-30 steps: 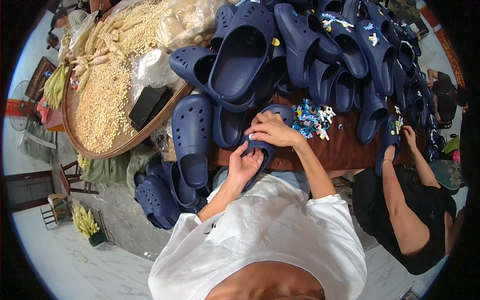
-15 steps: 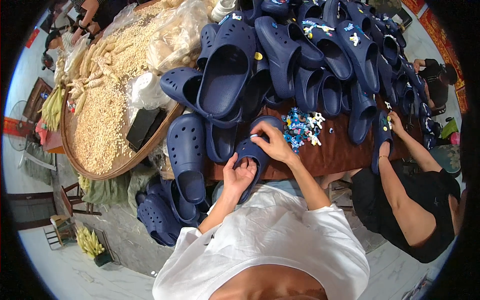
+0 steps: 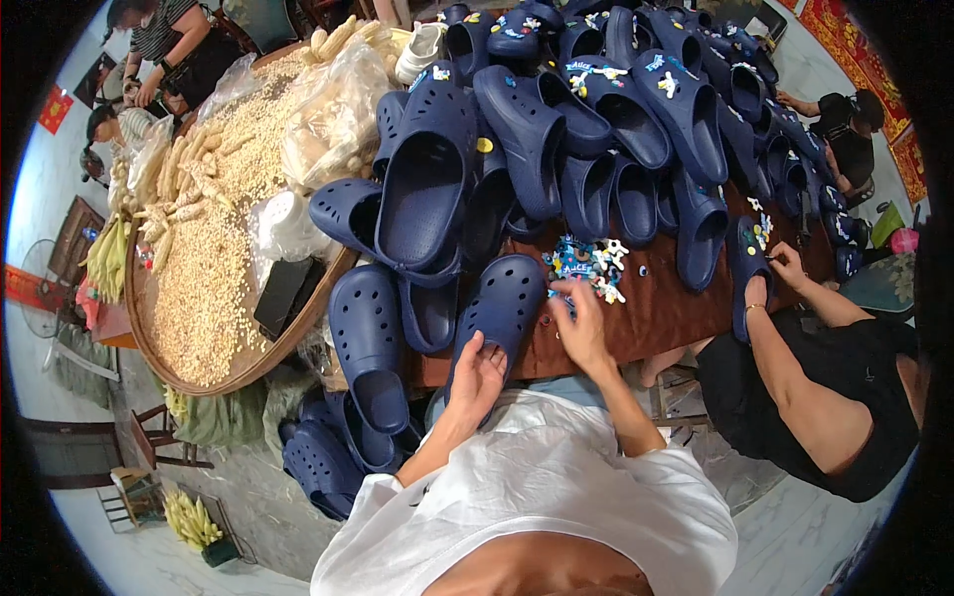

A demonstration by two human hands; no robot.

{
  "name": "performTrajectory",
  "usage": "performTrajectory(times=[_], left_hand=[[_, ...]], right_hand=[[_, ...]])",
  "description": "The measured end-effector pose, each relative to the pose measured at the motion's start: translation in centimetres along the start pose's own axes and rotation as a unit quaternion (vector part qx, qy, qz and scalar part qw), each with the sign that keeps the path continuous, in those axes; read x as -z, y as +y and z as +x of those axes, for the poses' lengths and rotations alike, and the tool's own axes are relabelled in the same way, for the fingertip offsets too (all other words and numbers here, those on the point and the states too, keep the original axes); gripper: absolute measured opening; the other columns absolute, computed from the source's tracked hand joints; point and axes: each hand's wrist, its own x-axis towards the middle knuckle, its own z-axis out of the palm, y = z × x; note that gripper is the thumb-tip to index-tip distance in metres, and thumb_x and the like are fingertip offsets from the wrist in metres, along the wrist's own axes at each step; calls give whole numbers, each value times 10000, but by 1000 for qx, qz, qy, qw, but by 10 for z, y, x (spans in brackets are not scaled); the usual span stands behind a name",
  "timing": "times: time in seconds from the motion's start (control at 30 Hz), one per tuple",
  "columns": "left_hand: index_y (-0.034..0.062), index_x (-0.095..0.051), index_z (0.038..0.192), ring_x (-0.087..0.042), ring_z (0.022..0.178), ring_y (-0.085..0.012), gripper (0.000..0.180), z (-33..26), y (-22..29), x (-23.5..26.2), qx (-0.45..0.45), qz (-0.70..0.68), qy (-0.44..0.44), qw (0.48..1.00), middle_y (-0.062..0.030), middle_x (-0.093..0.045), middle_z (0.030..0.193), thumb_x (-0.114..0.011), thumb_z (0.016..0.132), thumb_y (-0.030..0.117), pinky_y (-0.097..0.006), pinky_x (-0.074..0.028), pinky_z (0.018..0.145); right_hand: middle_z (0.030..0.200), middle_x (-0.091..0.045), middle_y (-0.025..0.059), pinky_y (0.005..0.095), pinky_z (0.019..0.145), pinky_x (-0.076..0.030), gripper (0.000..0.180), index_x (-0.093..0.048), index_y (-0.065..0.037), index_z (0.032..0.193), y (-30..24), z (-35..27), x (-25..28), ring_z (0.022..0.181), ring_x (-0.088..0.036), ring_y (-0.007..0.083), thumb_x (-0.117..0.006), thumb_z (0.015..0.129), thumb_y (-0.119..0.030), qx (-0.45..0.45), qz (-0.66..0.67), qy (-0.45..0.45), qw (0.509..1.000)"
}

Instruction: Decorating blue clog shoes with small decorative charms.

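A navy clog (image 3: 505, 298) with holes in its toe rests at the table's near edge, toe pointing away. My left hand (image 3: 479, 377) grips it, fingers inside the foot opening, thumb at its left side. To its right, my right hand (image 3: 584, 333) hovers at the near edge of a heap of small shoe charms (image 3: 588, 266), blue, white and black. Its thumb and fingers look apart, though the fingertips are blurred; I see nothing held. Another navy clog (image 3: 368, 333) lies just left.
Navy clogs (image 3: 621, 114), many with charms, are piled across the brown-covered table (image 3: 656, 328). A round woven tray (image 3: 243, 380) of corn kernels holds a black phone (image 3: 288, 296) at left. At right, a co-worker's hand (image 3: 788, 266) is beside another clog (image 3: 747, 263).
My right hand has moved from the clog's toe rightward to the charm heap, its pinch loosened. The small white piece seen at its fingertips is no longer visible. My left hand stays on the clog.
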Motion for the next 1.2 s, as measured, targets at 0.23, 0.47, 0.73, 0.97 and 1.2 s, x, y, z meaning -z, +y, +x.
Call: performTrajectory(times=[0.23,0.47,0.73,0.97,1.2], left_hand=[[148,-597,913,-531,879,-161,148,-9,3,-24,-31,-56,-36,997,7,-578,864,-598,935,294,-305,-399,862],[110,-567,1098,-500,1163,-225,241,-1,-3,-68,-15,-68,-130,989,-62,-583,1127,-557,964,310,-353,-349,1040],[-18,-532,1294,-542,1216,-272,380,-6,-5,-79,-203,370,-204,883,-174,-541,1340,-559,963,168,-371,-425,1034],[46,-642,1150,-563,1113,-350,328,26,5,-8,-408,625,-69,662,-198,-549,1289,-595,827,11,-397,-473,936],[78,-667,1115,-490,1152,-381,321,45,-4,29,-424,737,-53,524,-195,-559,1249,-627,796,63,-458,-398,998]], right_hand=[[1222,-472,178,360,885,-483,747,-320,17,1402,-41,-70,-20,1022,-558,251,-735,793,-97,-83,134,-92,983],[1280,-480,267,422,914,-469,851,-253,48,1421,-27,-85,-30,1138,-541,344,-765,805,-241,-144,167,-93,971],[1392,-421,261,416,1096,-308,554,-287,68,1423,-14,-4,13,1289,-429,355,-480,966,-180,-75,109,40,990],[1388,-446,242,387,1087,-321,498,-359,69,1405,23,109,45,1285,-441,328,-454,1006,-213,-21,99,71,992],[1365,-524,219,339,1065,-353,544,-442,76,1378,83,215,58,1257,-506,294,-482,1013,-324,-84,107,70,988]])
